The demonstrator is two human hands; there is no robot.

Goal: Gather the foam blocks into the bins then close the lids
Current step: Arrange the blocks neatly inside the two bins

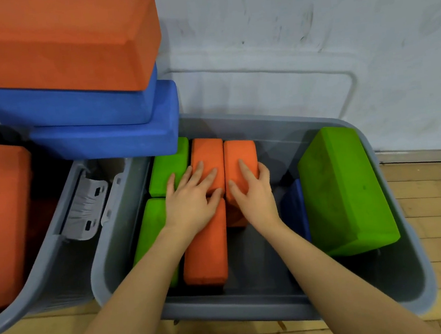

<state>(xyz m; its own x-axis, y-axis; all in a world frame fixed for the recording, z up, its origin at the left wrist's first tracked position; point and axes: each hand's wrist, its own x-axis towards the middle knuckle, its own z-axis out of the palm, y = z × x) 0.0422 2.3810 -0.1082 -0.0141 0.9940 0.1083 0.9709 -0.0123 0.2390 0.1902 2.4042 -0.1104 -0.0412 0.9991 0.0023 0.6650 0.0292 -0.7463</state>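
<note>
A grey bin (405, 278) stands open on the floor with foam blocks packed on edge inside. My left hand (190, 197) lies flat with spread fingers on an orange block (207, 152) in the back row. My right hand (254, 190) wraps around the neighbouring orange block (239, 151), thumb on its right side. Another orange block (205, 252) stands in front, and two green blocks (169, 161) line the left wall. A large green block (344, 189) leans against the right wall, with a blue block (295, 205) partly hidden beside it.
A second grey bin (47, 266) at left holds an orange block (1, 217). Its raised lid area carries a stack: an orange block (59, 39) on two blue blocks (107, 135), overhanging the right bin. A white wall is behind; wooden floor lies around.
</note>
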